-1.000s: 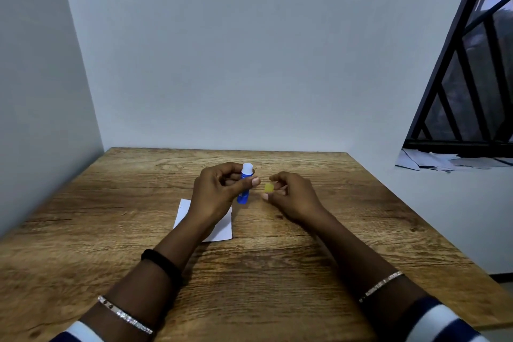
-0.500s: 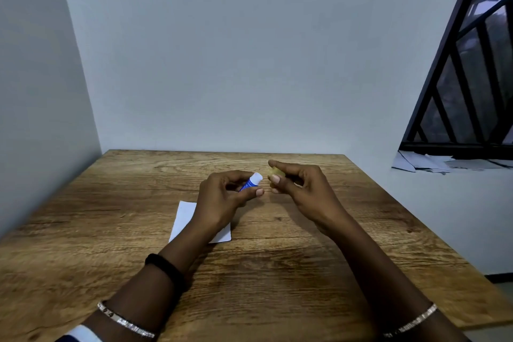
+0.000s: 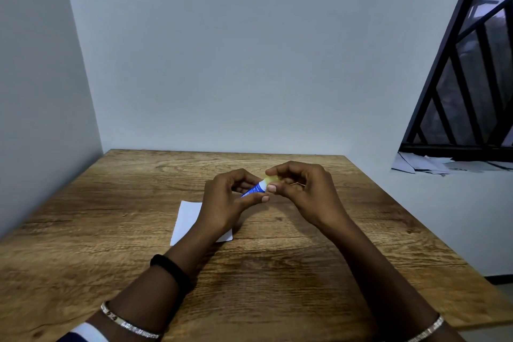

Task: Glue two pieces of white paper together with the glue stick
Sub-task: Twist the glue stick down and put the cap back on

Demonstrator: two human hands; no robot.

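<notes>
A wooden desk [image 3: 111, 230] fills the lower half of the view. Its top is a warm brown board with strong, wavy grain and darker streaks, and it has straight, square edges. It stands in a corner of plain pale walls [image 3: 249, 50], which are smooth and matt. At the right is a window with a black metal grille [image 3: 472, 78] of slanted bars. Loose sheets [image 3: 424, 165] lie in an untidy heap on the sill below it.

Above the middle of the desk, the left grip [image 3: 222, 200] is curled around a small glue stick [image 3: 254, 190], a blue cylinder with a white neck that tilts up toward the right. The right grip [image 3: 308, 191] pinches a round, translucent yellow cap [image 3: 270, 180] between thumb and fingertips, right at the tip of the stick. Whether the cap is fully seated cannot be told.

A flat rectangle of white paper [image 3: 186, 219] lies on the desk under the left wrist, partly hidden by it. Whether it is one sheet or two cannot be told.

The left forearm wears a black band [image 3: 169, 266], and nearer the sleeve a thin silver bracelet [image 3: 127, 325].
</notes>
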